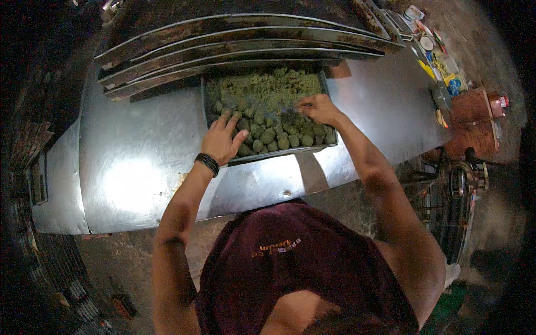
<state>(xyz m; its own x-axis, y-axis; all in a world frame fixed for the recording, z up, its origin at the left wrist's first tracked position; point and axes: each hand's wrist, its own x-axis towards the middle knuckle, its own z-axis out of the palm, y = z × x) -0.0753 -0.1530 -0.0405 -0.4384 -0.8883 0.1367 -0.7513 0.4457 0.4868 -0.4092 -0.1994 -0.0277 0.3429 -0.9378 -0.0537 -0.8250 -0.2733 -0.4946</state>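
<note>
A dark rectangular metal tray point(207, 100) lies on a shiny steel table point(134, 167). Its far half holds a loose greenish-brown mass point(268, 86); its near half is filled with several small greenish balls point(279, 137) set in rows. My left hand point(223, 139), with a black band on the wrist, rests fingers spread on the balls at the tray's near left corner. My right hand point(317, 107) is curled over the middle right of the tray, where the mass meets the balls; whether it pinches anything cannot be made out.
Several long dark metal trays point(234, 39) are stacked behind the working tray. Small colourful packets and tins point(432, 50) lie on the table's far right end. A brown wooden stand point(474, 120) and dark machinery point(463, 178) sit to the right, over a dirt floor.
</note>
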